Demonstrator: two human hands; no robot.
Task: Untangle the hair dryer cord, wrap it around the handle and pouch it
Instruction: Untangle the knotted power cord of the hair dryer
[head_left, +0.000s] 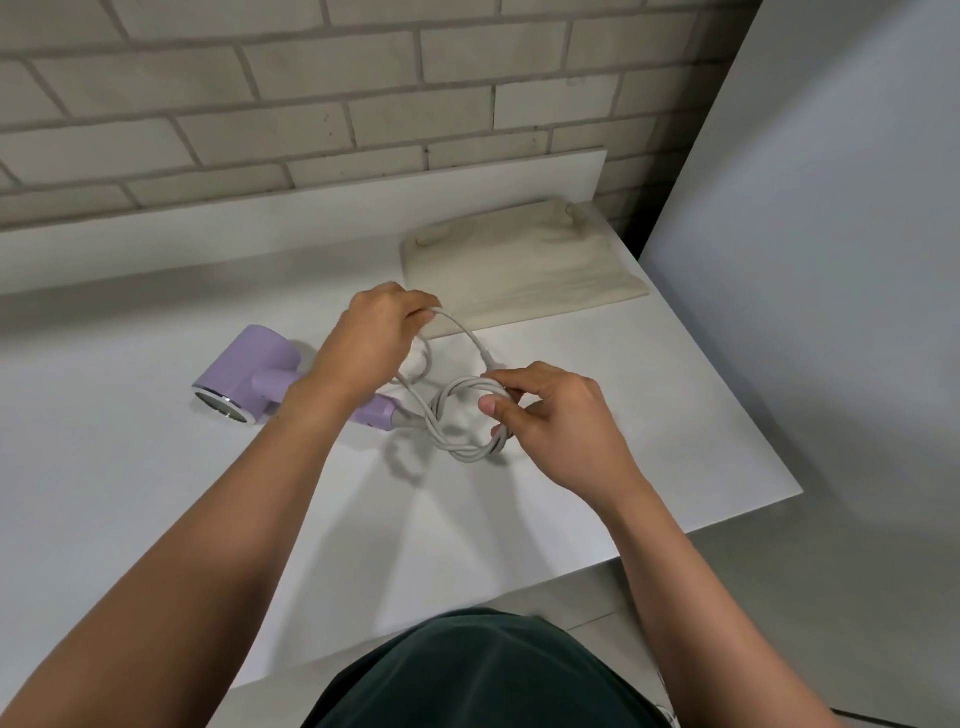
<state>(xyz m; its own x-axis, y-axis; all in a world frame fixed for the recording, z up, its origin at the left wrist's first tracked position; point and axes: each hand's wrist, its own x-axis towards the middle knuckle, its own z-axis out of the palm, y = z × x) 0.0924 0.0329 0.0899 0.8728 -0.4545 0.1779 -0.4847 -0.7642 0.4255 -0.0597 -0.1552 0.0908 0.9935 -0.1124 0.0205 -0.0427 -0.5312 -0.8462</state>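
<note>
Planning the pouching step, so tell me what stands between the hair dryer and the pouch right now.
Nothing loose lies between the hair dryer and the pouch on the table. Only the left hand, over the handle, and the knotted cord, held by it and the right hand, sit in that path.

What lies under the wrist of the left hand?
The handle of the purple hair dryer passes beneath it; its middle is covered, only both ends show.
</note>
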